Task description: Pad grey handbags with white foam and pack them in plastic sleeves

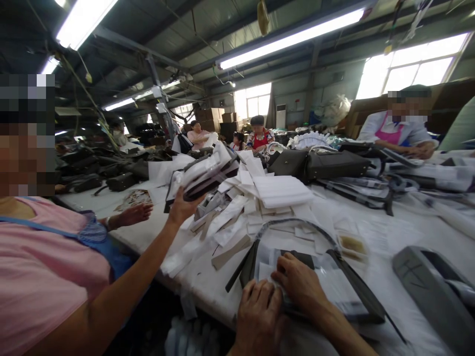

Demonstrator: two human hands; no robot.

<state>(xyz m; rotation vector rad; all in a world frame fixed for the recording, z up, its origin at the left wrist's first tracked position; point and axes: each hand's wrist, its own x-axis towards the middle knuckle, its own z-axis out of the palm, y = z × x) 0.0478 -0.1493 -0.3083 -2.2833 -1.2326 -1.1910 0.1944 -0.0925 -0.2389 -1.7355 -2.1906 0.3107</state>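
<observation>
A dark grey handbag (361, 291) lies on the white table in front of me, with its curved handle (293, 222) pointing away. Clear plastic film (336, 284) and a white sheet cover its upper face. My left hand (260, 309) is closed at the near left edge of the bag, fingers bent together over the film. Just right of it, my right hand (300, 284) rests on the bag with curled fingers at the film. My fingertips partly hide what they pinch.
A co-worker in pink at left holds a plastic-covered bag (204, 173). White foam sheets and card pieces (282, 192) are heaped mid-table. A grey case-like object (430, 291) lies at right. Dark bags (336, 163) and other people are farther back.
</observation>
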